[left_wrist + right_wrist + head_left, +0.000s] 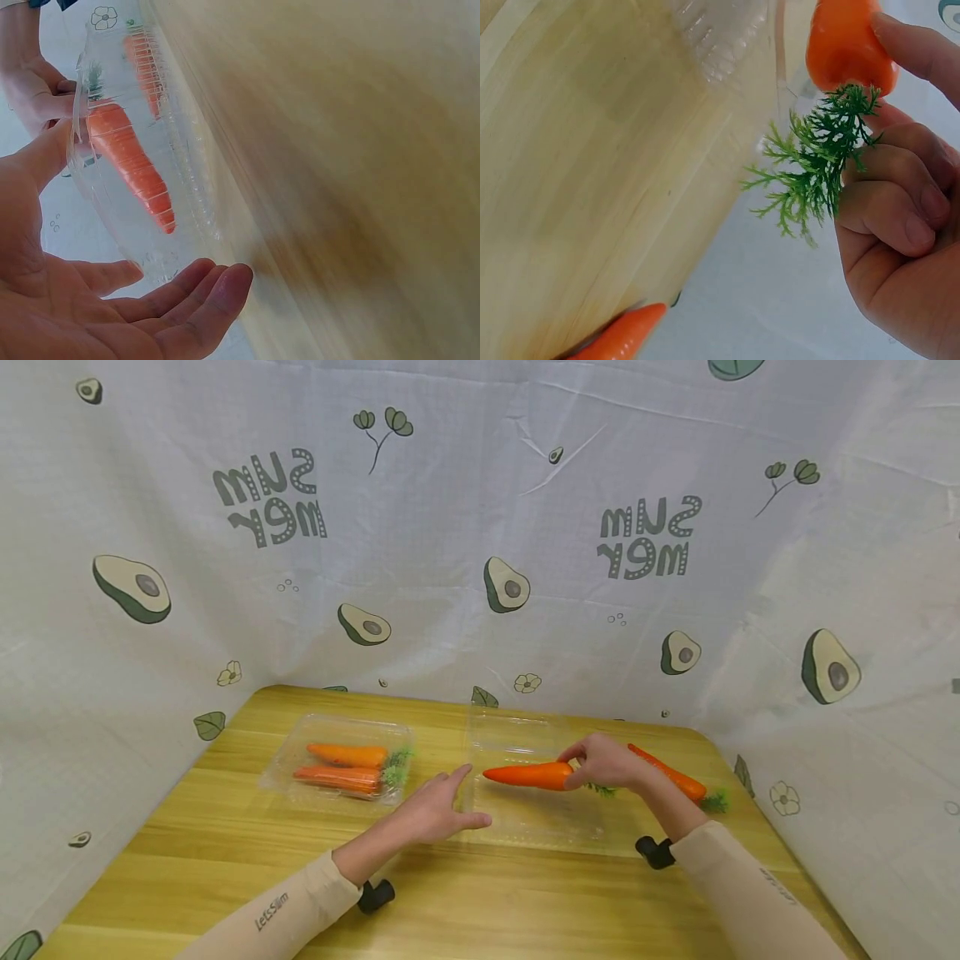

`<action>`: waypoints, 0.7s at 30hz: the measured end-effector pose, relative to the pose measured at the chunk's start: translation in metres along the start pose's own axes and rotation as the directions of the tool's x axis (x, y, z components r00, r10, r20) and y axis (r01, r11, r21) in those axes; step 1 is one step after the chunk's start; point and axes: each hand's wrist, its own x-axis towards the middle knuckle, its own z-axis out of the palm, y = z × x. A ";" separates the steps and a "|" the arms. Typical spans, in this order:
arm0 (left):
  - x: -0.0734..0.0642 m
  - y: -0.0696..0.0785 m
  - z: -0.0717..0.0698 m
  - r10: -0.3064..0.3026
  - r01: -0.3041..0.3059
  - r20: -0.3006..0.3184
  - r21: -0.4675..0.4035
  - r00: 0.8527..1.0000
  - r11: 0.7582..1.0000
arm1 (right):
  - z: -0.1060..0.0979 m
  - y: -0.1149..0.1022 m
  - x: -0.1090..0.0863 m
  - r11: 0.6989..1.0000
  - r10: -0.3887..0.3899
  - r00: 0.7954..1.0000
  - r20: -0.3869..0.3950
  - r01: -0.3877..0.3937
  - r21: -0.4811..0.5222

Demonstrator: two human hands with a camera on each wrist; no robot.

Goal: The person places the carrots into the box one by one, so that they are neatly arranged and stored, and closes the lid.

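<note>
My right hand pinches an orange carrot by its thick end, thumb and index finger on either side. Its feathery green top hangs free in the right wrist view. The carrot lies level, tip to the left, over an unfolded clear plastic box; whether it touches the box I cannot tell. At the box's left edge is my left hand, holding nothing, thumb and fingers spread. In the left wrist view that hand's palm shows, with the carrot seen through the clear plastic wall.
Left on the wooden table, another clear box holds two carrots with green tops. A loose carrot lies on the right, beyond my right forearm. A printed white curtain surrounds the table's back and sides.
</note>
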 end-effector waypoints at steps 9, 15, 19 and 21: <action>0.000 0.000 -0.001 0.009 -0.009 0.001 -0.008 1.000 1.000 | 0.009 0.002 0.012 0.999 -0.008 1.000 0.001 0.008 -0.054; -0.001 0.000 0.000 0.013 -0.012 0.005 -0.015 1.000 1.000 | 0.014 0.003 0.015 0.998 -0.015 1.000 0.021 0.017 -0.058; -0.001 -0.001 0.000 0.012 -0.012 0.001 -0.010 1.000 1.000 | 0.016 0.004 0.016 0.997 -0.039 0.999 0.032 0.041 -0.062; 0.000 -0.001 0.000 0.016 -0.016 -0.001 -0.009 1.000 1.000 | 0.017 0.004 0.017 0.996 -0.043 0.999 0.033 0.045 -0.077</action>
